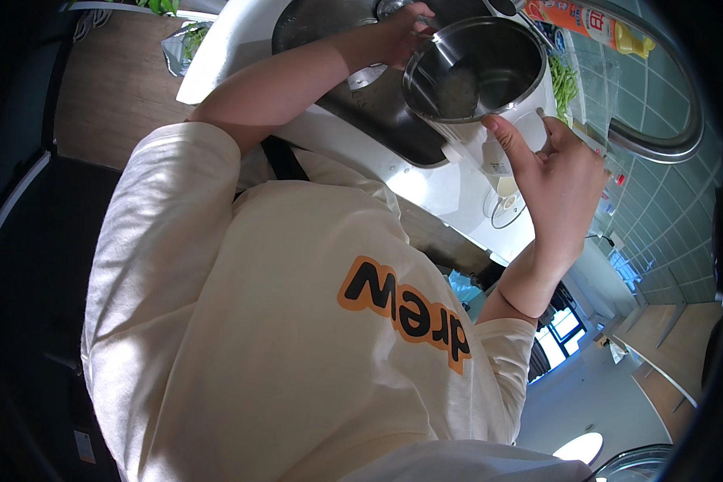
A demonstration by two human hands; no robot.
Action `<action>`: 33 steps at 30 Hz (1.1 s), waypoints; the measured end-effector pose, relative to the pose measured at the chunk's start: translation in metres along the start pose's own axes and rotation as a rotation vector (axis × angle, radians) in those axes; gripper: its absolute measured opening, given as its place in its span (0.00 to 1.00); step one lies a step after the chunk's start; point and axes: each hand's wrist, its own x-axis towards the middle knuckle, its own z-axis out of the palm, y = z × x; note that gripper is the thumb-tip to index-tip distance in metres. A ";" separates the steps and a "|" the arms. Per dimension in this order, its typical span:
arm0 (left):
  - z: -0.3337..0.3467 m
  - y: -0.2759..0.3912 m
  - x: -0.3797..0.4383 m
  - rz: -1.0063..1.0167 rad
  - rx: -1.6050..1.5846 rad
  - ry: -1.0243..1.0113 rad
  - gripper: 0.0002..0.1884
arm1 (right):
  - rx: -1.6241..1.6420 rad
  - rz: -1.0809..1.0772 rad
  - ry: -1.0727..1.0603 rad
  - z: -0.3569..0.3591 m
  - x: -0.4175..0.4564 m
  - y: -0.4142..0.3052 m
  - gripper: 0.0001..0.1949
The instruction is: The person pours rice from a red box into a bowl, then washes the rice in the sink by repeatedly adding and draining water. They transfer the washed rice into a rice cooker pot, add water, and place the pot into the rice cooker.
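Observation:
A round steel-lined pot [476,66] with a pale outer wall is held tilted over the right part of the sink [385,114]. A small patch of pale grainy contents [458,90] lies at its bottom. My left hand [403,36] curls against the pot's left side; its grip is partly hidden. My right hand [554,156] holds the near right side, thumb on the rim and fingers bent behind. Under that hand, a pale handle-like part [506,184] shows beside the pot. A clear round lid [506,208] rests on the white countertop [464,208].
A curved metal faucet [693,120] arches at the right. Behind the pot are an orange bottle with a yellow cap [632,42] and green beans [563,87]. Steel sink drain parts [367,77] show below my left wrist. A bag of greens [187,48] stands at the left.

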 end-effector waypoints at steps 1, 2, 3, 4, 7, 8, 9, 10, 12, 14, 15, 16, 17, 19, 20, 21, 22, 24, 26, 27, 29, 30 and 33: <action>0.004 0.005 -0.009 -0.062 0.033 0.019 0.16 | -0.003 0.005 -0.010 0.000 0.000 0.000 0.34; 0.008 0.011 -0.019 -0.124 0.066 0.038 0.17 | -0.005 0.009 -0.019 -0.001 0.000 0.001 0.35; 0.011 0.014 -0.026 -0.179 0.095 0.059 0.17 | -0.010 0.005 -0.027 -0.002 0.000 0.000 0.35; 0.015 0.015 -0.029 -0.184 0.123 0.140 0.18 | -0.003 0.006 -0.024 -0.002 0.000 0.000 0.35; 0.033 0.015 -0.045 -0.131 0.238 0.305 0.18 | 0.010 0.015 -0.025 -0.001 0.000 -0.001 0.35; 0.039 0.012 -0.057 -0.067 0.299 0.306 0.17 | 0.010 0.026 -0.034 -0.001 0.000 0.000 0.35; 0.042 0.011 -0.065 0.001 0.357 0.308 0.16 | 0.009 0.032 -0.042 -0.002 0.000 -0.001 0.35; 0.040 0.011 -0.066 0.063 0.385 0.239 0.15 | 0.011 0.032 -0.041 -0.002 0.000 -0.001 0.35; 0.033 0.006 -0.060 0.184 0.425 0.120 0.14 | 0.015 0.029 -0.039 -0.003 0.000 -0.002 0.35; 0.020 -0.001 -0.044 0.295 0.430 0.036 0.13 | 0.000 0.021 -0.053 -0.006 0.001 -0.004 0.35; 0.021 -0.001 -0.043 0.346 0.426 0.004 0.13 | -0.006 0.020 -0.062 -0.007 0.001 -0.003 0.35; 0.020 -0.002 -0.043 0.334 0.406 -0.026 0.13 | -0.015 0.017 -0.072 -0.008 0.002 -0.004 0.34; 0.020 -0.003 -0.044 0.322 0.386 -0.055 0.13 | -0.025 0.014 -0.083 -0.009 0.002 -0.005 0.34; 0.014 -0.004 -0.045 0.259 0.378 -0.122 0.14 | -0.028 0.013 -0.094 -0.010 0.003 -0.006 0.34; 0.007 -0.006 -0.042 0.206 0.391 -0.158 0.16 | -0.021 0.014 -0.097 -0.009 0.002 -0.006 0.34; 0.002 -0.007 -0.040 0.155 0.402 -0.193 0.18 | -0.013 0.014 -0.099 -0.009 0.003 -0.006 0.34; 0.012 -0.004 -0.053 0.129 0.478 -0.111 0.20 | -0.002 0.023 -0.099 -0.008 0.002 -0.004 0.34; 0.032 0.002 -0.079 0.086 0.624 0.059 0.26 | 0.018 0.033 -0.098 -0.006 0.002 -0.003 0.34; 0.031 0.002 -0.074 0.010 0.497 -0.080 0.28 | 0.009 0.031 -0.090 -0.007 0.002 -0.004 0.34; 0.029 0.002 -0.070 -0.028 0.432 -0.150 0.29 | 0.004 0.031 -0.087 -0.008 0.003 -0.005 0.34; 0.021 0.004 -0.060 -0.079 0.425 -0.195 0.28 | -0.019 0.016 -0.080 -0.009 0.004 -0.006 0.34; 0.023 0.006 -0.061 -0.109 0.423 -0.219 0.28 | -0.029 0.014 -0.078 -0.009 0.004 -0.006 0.34; 0.032 0.004 -0.069 -0.077 0.420 -0.031 0.26 | -0.011 0.015 -0.086 -0.007 0.004 -0.004 0.34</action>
